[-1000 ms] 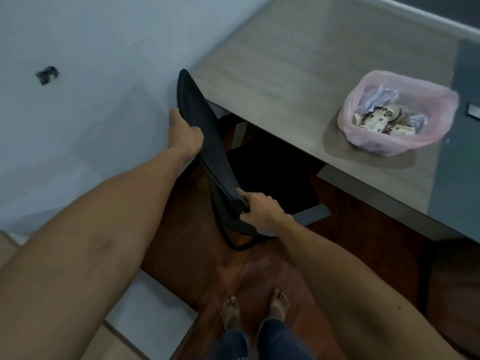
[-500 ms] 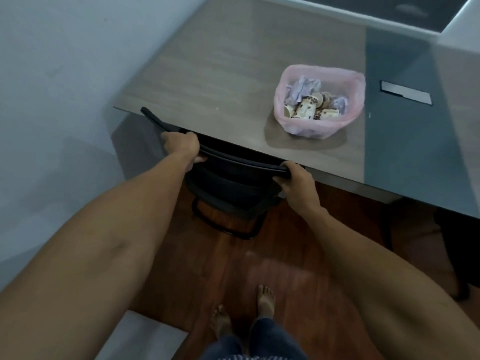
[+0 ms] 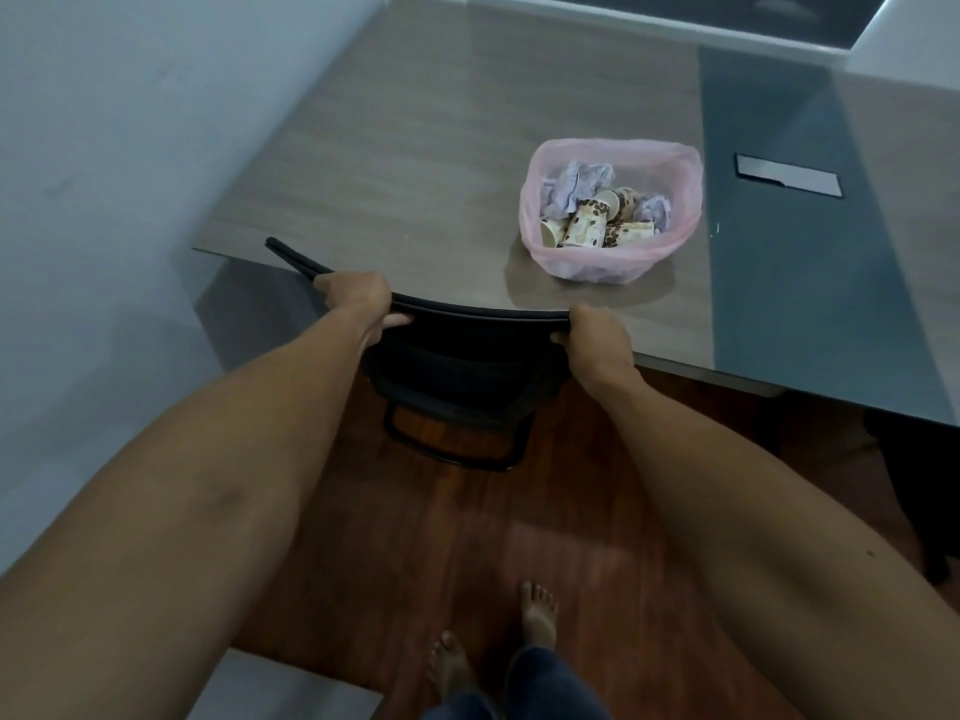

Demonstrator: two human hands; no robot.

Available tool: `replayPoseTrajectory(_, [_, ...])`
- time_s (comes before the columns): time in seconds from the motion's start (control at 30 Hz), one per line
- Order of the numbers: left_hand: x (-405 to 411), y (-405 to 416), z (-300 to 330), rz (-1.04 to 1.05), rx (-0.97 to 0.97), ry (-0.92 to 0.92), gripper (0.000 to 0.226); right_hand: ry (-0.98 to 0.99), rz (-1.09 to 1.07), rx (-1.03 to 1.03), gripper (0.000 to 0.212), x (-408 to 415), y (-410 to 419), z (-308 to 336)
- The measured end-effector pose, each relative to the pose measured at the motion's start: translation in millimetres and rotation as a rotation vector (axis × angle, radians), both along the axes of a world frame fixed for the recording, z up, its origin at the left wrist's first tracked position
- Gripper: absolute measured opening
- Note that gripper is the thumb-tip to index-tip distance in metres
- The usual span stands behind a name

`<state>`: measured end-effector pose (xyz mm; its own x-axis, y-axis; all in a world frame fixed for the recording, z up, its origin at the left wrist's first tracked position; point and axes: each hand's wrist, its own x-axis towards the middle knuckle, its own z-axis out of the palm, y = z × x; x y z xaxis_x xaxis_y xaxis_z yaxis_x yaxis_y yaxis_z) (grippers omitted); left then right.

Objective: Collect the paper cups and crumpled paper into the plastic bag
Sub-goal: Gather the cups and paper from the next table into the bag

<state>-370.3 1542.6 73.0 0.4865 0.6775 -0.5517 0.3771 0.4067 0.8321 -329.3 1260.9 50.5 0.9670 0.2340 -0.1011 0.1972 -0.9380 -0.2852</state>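
Paper cups [image 3: 597, 226] with a coffee-bean print, no legible writing, lie with crumpled paper [image 3: 576, 181] in the pink plastic bag [image 3: 613, 259]; my left hand [image 3: 358, 301] and right hand [image 3: 597, 343] grip the black chair back [image 3: 467, 314].

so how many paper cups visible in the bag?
3 clearly, all lying inside the pink plastic bag on the table: one cup in the middle, one right of it, one behind. A fourth rim shows at left; more may be hidden.

head view, steeply down, near table [image 3: 415, 148]
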Motion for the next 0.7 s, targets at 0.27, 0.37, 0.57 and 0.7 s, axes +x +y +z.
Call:
replayPoseTrajectory(0.27, [5,-15,13,0.081,-0.103,-0.009,0.074,0.015,0.042,-0.118,0.017,10,-3,8])
replayPoseTrajectory(0.37, [-6,-2,21,-0.166,0.113,0.128,0.063,0.021,0.032,-0.146,0.017,3,-1,12])
replayPoseTrajectory(0.57, [-22,-10,41,-0.544,0.841,0.485,0.027,0.068,-0.019,-0.183,0.025,0,-8,39])
replayPoseTrajectory(0.7, [-7,-35,50,-0.658,0.938,0.353,0.037,0.031,-0.105,-0.126,0.024,5,-15,66])
